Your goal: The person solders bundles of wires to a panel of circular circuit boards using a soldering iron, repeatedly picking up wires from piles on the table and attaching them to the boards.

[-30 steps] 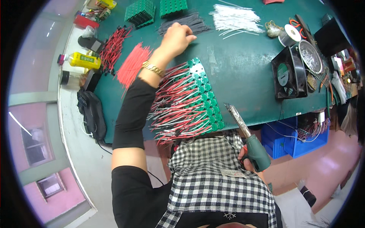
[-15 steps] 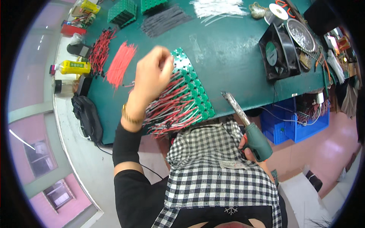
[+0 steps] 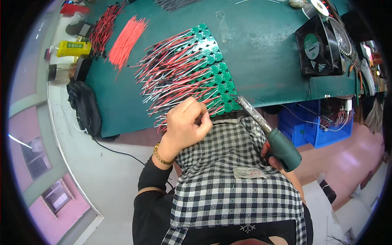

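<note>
My right hand point(image 3: 272, 157) is wrapped round the dark green handle of a soldering iron point(image 3: 261, 121). The iron's thin tip is at the near right corner of a panel of round green circuit boards point(image 3: 220, 77), but contact is unclear. Red, white and black wires point(image 3: 175, 77) fan out leftward from the panel in rows. At the panel's near edge, my left hand point(image 3: 185, 124) is closed in a pinch over the wire ends. Whatever lies between its fingertips is too small or hidden to tell.
A bundle of red wires point(image 3: 127, 41) and a heap of red-and-black leads point(image 3: 105, 30) lie left on the green table point(image 3: 265, 53). A black fan point(image 3: 318, 47) stands right, near a solder spool point(image 3: 318, 7). Blue crates point(image 3: 332, 132) sit below the table edge.
My left hand has come down from the panel's far end to its near edge, uncovering the wires. The iron's tip is now at the panel's corner. The whole view has shifted somewhat.
</note>
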The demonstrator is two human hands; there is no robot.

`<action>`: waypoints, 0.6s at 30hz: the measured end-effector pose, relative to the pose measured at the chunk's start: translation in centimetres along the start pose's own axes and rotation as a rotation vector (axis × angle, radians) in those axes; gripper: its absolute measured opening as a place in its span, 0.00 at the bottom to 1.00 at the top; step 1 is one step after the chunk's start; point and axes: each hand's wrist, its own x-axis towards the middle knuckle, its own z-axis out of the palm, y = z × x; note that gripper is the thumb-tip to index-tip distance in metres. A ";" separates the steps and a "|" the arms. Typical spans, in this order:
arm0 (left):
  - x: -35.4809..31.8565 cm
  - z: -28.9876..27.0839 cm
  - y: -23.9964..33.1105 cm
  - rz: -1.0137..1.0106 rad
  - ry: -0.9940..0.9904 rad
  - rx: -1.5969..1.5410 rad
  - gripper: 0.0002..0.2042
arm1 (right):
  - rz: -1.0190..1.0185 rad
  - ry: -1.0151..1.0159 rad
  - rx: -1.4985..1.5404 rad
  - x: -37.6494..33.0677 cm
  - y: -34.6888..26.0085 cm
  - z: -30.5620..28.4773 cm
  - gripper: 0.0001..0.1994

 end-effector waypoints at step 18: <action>0.1 0.3 -0.9 0.079 0.044 -0.039 0.06 | -0.006 -0.077 -0.252 -0.5 2.5 -0.5 0.16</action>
